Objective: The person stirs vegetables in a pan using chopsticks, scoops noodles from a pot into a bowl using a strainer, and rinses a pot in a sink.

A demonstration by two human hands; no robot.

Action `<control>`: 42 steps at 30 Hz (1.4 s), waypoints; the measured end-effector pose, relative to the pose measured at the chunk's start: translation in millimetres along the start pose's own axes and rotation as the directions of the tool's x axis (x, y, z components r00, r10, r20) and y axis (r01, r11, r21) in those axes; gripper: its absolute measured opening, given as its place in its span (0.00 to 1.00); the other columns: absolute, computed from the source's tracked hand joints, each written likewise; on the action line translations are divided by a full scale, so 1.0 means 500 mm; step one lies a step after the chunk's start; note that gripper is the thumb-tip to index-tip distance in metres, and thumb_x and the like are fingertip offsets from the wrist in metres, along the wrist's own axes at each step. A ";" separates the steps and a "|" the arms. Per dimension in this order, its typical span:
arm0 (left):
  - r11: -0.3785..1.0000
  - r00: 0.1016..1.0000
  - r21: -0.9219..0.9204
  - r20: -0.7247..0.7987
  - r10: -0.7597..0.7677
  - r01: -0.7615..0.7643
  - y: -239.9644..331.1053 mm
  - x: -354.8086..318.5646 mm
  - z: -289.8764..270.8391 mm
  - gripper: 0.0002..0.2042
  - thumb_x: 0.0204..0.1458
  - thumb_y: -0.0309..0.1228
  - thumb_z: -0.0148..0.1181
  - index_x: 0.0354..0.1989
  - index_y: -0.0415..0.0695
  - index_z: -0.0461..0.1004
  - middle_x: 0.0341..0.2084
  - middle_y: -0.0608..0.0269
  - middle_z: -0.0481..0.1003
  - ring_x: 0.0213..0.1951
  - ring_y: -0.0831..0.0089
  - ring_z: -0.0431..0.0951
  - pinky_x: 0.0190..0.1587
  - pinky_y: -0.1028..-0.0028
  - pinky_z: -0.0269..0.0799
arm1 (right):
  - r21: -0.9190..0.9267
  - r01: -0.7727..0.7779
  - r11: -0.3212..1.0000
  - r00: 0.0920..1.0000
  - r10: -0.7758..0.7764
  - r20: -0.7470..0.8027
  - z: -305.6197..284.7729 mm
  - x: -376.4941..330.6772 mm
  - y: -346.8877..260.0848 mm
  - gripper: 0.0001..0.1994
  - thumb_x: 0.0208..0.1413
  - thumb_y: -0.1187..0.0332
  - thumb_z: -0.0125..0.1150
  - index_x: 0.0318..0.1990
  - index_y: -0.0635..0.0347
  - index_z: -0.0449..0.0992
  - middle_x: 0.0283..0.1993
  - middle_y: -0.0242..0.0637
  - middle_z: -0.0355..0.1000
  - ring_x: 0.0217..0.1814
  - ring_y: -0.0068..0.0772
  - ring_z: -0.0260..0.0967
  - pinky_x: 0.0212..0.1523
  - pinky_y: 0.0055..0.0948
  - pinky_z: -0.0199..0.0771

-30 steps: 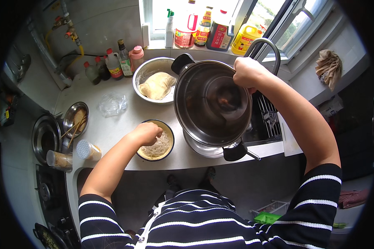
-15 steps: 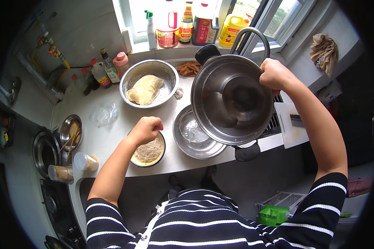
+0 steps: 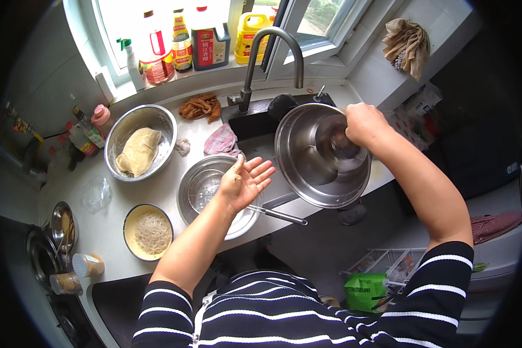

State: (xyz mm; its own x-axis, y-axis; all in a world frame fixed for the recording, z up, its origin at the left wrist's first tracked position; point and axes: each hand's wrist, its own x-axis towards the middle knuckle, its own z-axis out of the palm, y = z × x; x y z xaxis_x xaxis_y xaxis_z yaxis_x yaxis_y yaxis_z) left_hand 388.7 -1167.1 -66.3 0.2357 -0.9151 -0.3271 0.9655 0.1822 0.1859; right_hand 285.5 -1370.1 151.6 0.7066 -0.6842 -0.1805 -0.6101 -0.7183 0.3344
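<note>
My right hand (image 3: 365,124) is closed on the rim of a large steel pot (image 3: 307,162), which it holds tilted over the sink. One of the pot's two black handles (image 3: 282,105) points toward the tap, and the other is at the near side. My left hand (image 3: 246,181) is open, palm up with fingers stretched, with small bits stuck to the palm. Beneath it a wire-mesh strainer (image 3: 203,188) rests in a steel basin (image 3: 187,204), its handle reaching over the near rim. Farther left stands an enamel bowl (image 3: 130,217) of thin pale noodles (image 3: 153,233).
A steel bowl (image 3: 173,138) with a lump of dough (image 3: 140,152) stands at the back left. Beyond the pot rise the tap (image 3: 299,64) and dark sink (image 3: 255,126). A pink cloth (image 3: 221,141) lies beside the sink. Two jars (image 3: 88,265) stand at the left edge.
My right hand has carried the pot from beside the basin to over the sink. My left hand has moved right from above the noodle bowl and opened. The view has swung right.
</note>
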 end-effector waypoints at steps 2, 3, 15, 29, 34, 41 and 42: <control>0.993 1.000 -0.116 -0.018 -0.006 0.003 -0.038 0.061 -0.003 0.31 0.60 0.50 0.33 0.62 0.35 0.47 0.62 0.43 0.51 0.62 0.50 0.54 0.63 0.56 0.48 | 0.004 0.019 1.000 0.999 -0.019 -0.036 0.034 0.011 0.024 0.12 0.44 0.75 0.55 0.39 0.60 0.77 0.41 0.49 0.74 0.46 0.49 0.72 0.46 0.39 0.73; 0.984 0.999 -0.176 -0.052 -0.011 0.001 -0.055 0.088 -0.004 0.32 0.60 0.51 0.32 0.63 0.35 0.46 0.62 0.43 0.50 0.62 0.50 0.54 0.63 0.56 0.48 | -0.002 0.030 1.000 0.999 -0.030 -0.036 0.048 0.018 0.036 0.12 0.44 0.75 0.54 0.39 0.60 0.77 0.41 0.49 0.74 0.45 0.49 0.72 0.46 0.40 0.73; 0.995 0.745 -0.092 -0.666 -0.035 -0.036 -0.211 0.399 -0.100 0.19 0.63 0.39 0.29 0.52 0.36 0.57 0.53 0.44 0.64 0.56 0.48 0.64 0.61 0.53 0.54 | -0.058 0.130 0.990 0.973 -0.139 -0.186 0.094 0.098 0.116 0.09 0.45 0.74 0.54 0.33 0.62 0.78 0.38 0.48 0.75 0.41 0.45 0.74 0.41 0.37 0.76; 0.958 0.797 -0.286 -0.577 -0.179 0.009 -0.317 0.672 -0.197 0.08 0.58 0.31 0.44 0.30 0.43 0.69 0.21 0.69 0.72 0.17 0.77 0.71 0.13 0.80 0.68 | -0.310 0.247 0.918 0.872 -0.350 -0.342 0.114 0.165 0.136 0.22 0.42 0.74 0.57 0.46 0.79 0.67 0.48 0.65 0.67 0.28 0.38 0.77 0.26 0.27 0.77; 0.947 0.626 -0.296 -0.764 -0.157 -0.124 -0.317 0.645 -0.082 0.16 0.56 0.49 0.44 0.24 0.53 0.65 0.17 0.71 0.67 0.14 0.75 0.61 0.15 0.73 0.63 | -0.402 0.258 0.878 0.847 -0.405 -0.343 0.136 0.164 0.143 0.22 0.41 0.73 0.56 0.47 0.78 0.68 0.48 0.67 0.66 0.25 0.36 0.76 0.21 0.27 0.76; 0.991 0.785 -0.061 -0.605 -0.134 0.122 -0.315 0.686 -0.135 0.11 0.57 0.42 0.42 0.30 0.52 0.69 0.21 0.67 0.71 0.20 0.69 0.70 0.30 0.65 0.71 | -0.522 0.318 0.792 0.737 -0.552 -0.389 0.166 0.169 0.137 0.24 0.42 0.71 0.53 0.49 0.76 0.69 0.48 0.69 0.66 0.18 0.32 0.73 0.12 0.28 0.69; 0.988 0.851 -0.151 -0.515 -0.106 0.031 -0.303 0.725 -0.217 0.11 0.57 0.40 0.42 0.31 0.51 0.69 0.23 0.66 0.71 0.22 0.67 0.73 0.35 0.62 0.71 | -0.533 0.332 0.779 0.694 -0.584 -0.421 0.153 0.168 0.115 0.24 0.42 0.71 0.53 0.49 0.76 0.69 0.48 0.70 0.66 0.18 0.32 0.73 0.11 0.28 0.69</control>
State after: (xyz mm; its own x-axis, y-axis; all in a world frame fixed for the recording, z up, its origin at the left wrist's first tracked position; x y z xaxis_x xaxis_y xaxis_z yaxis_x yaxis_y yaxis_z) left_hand 339.9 -1487.1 -313.7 0.1555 -0.6124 -0.7751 0.9780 0.2061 0.0334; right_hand 282.1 -1478.5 84.9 0.9976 -0.0022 0.0693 -0.0498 -0.7189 0.6934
